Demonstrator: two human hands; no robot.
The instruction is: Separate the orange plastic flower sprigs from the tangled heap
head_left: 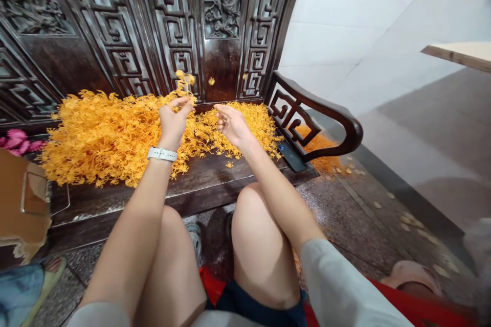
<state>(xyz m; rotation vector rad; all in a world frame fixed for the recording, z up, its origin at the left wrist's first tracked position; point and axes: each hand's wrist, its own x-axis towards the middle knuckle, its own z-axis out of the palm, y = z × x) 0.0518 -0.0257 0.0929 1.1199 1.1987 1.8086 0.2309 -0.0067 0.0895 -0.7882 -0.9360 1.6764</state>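
1. Across the upper right, a white wall (pixel 345 0).
2. Below it, a dark speckled floor (pixel 337 209), with orange scraps (pixel 324 148) heaped beyond the armrest and pale bits scattered along the wall's foot.
3. Against the upper left, a dark wooden table (pixel 215 176), bench-like, with a carved openwork back (pixel 224 64) and a curved armrest (pixel 337 112) at the right end.
4. On the table's left half, a large heap of orange-yellow flower sprigs (pixel 111 138), piled up against the back.
5. At the left edge, partly cut off, a torn brown cardboard box (pixel 21 199).
6. On the table's right end, adjoining the large heap, a lower pile of loose orange-yellow flower heads (pixel 251 120).
7. Behind the box, at the far left, bright pink flowers (pixel 16 139).
8. Above the large heap's right side, the left hand (pixel 174 120), pinching a stem between thumb and fingers; above the lower pile, just apart, the right hand (pixel 232 125), fingers curled, thumb and forefinger close together; cannot tell about anything between those fingertips.
9. Beside the armrest, flat on the table, a dark phone (pixel 293 157).
10. Around the left wrist, a pale watch strap (pixel 161 154).
11. In the left hand's grip, upright, a flower sprig (pixel 185 79) with several yellow-orange heads.
12. Smallest, two single blossoms (pixel 211 82), well apart, in front of the carved back; on the table nearer the knees, one stray flower head (pixel 229 164).
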